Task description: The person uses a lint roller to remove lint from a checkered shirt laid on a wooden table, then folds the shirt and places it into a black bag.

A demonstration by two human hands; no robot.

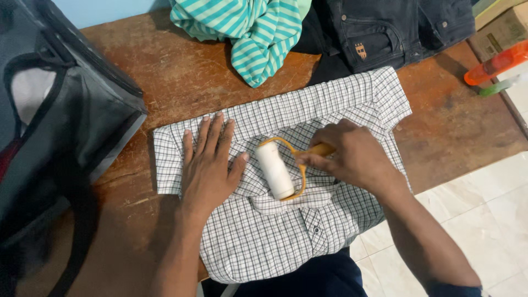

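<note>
A folded white shirt with a thin dark check (286,231) lies on a worn brown wooden table (181,77), collar toward me. My left hand (209,165) lies flat on the shirt's left side, fingers spread. My right hand (352,157) grips the orange handle of a lint roller (275,169). Its white roll rests on the shirt just above the collar, close to my left thumb.
A grey and black bag (60,121) fills the left side. A teal striped garment (258,30) and dark jeans (385,27) lie at the table's far edge. An orange bottle (495,65) and cardboard box (503,30) sit at the right. Pale floor tiles (484,214) show lower right.
</note>
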